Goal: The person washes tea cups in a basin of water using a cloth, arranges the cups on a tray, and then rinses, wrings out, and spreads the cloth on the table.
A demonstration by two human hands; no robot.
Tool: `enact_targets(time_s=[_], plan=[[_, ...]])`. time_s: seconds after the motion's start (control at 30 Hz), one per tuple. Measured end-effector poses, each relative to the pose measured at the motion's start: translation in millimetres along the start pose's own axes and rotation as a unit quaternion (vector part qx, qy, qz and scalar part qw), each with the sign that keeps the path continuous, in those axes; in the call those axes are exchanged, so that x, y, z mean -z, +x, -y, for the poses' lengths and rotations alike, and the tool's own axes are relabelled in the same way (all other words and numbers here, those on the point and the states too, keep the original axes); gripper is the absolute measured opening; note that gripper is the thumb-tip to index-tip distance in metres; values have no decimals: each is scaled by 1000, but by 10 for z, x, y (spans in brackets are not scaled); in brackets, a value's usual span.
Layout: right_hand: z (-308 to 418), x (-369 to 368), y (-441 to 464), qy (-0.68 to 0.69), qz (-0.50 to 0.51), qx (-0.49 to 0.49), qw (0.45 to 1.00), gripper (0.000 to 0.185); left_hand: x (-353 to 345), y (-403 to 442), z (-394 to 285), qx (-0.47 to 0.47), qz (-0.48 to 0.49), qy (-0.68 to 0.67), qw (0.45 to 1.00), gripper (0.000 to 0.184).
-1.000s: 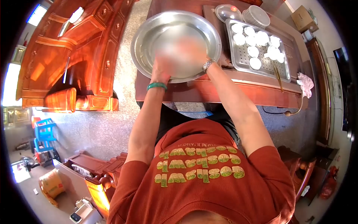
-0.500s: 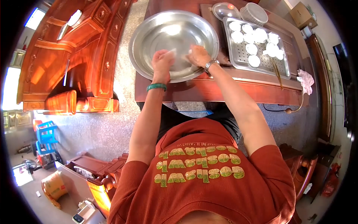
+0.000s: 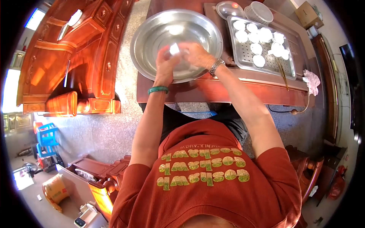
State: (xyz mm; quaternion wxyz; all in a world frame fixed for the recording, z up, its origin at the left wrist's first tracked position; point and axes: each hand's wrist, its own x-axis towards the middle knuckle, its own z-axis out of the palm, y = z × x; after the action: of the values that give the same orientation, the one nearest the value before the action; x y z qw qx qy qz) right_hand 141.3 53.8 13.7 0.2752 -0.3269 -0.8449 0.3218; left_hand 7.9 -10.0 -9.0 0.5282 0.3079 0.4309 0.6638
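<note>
Above the wide steel basin point(image 3: 142, 49), my left hand point(image 3: 165, 64) with a green bangle has its fingers closed on a small bright white piece point(image 3: 174, 49). Its exact kind is washed out by glare. My right hand point(image 3: 197, 56), wearing a metal watch, is close beside the piece, fingers bent and smeared by motion. Whether that hand grips anything is unclear. To the right, a perforated metal tray point(image 3: 243, 60) carries several white rounded pieces point(image 3: 259, 60), overexposed, and thin brown sticks point(image 3: 282, 74) lying across its front edge.
Behind the tray stand a clear domed lid point(image 3: 228, 10) and a translucent round container point(image 3: 259, 14). A pink cloth point(image 3: 311, 83) hangs at the right of the wooden table point(image 3: 182, 93). Wooden cabinets point(image 3: 102, 49) are at left; a blue stool point(image 3: 47, 136) is farther off.
My right hand has moved slightly up and left, nearer to my left hand. The white piece shows brighter and higher between the hands. The tray has not visibly changed.
</note>
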Motion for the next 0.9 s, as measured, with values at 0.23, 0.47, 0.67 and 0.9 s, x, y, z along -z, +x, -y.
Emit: enact_targets(time_s=[0.23,0.47,0.67,0.9], plan=[[166,29,140,27,-106,-80,991,26,87,26,-40,110,60,-31,992,31],[48,-165,48,-59,-83,-60,993,21,3,1,-103,115,36,-106,987,29],[180,-177,-12,89,-110,-8,990,23,85,70,-11,127,23,-157,979,33],[141,-164,42,-45,-176,43,982,24,-3,41,-74,135,21,-33,990,39]])
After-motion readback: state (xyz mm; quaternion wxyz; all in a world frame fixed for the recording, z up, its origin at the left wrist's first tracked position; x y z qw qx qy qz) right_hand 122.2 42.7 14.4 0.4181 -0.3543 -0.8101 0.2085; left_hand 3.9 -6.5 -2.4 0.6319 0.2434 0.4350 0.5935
